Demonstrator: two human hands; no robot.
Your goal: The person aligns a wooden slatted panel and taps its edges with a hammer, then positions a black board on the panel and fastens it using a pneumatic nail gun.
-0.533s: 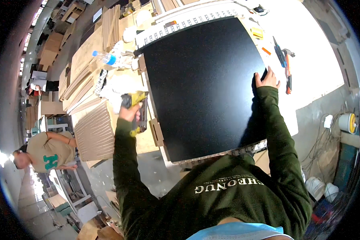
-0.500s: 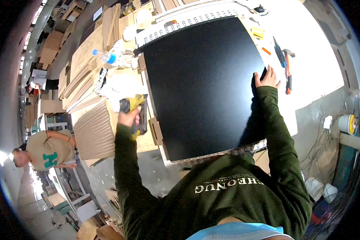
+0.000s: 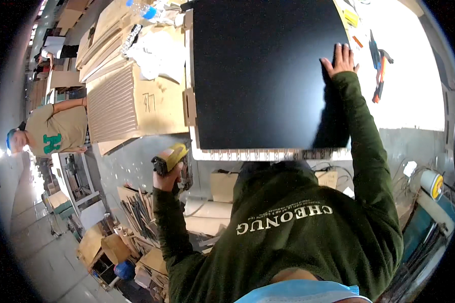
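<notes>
My left hand (image 3: 167,180) is closed round the grip of a yellow and black nail gun (image 3: 173,156), out past the bench's near edge and left of the panel. Flat on the right side of a large black panel (image 3: 263,76) lies my right hand (image 3: 343,64), its fingers spread. Under the panel's near edge runs a pale strip with a row of marks (image 3: 268,154). Small cardboard-coloured pieces (image 3: 189,108) sit along the panel's left side.
Right of the panel lie a hammer (image 3: 381,76) with an orange and black handle and a blue-handled tool (image 3: 374,50). To the left are a white cloth (image 3: 159,53), a water bottle (image 3: 142,9) and ribbed boards (image 3: 111,103). Another person (image 3: 58,129) stands at far left.
My left hand has brought the nail gun back toward my body, from over the bench to beyond its near edge. My right hand still rests on the panel. The view has tilted lower.
</notes>
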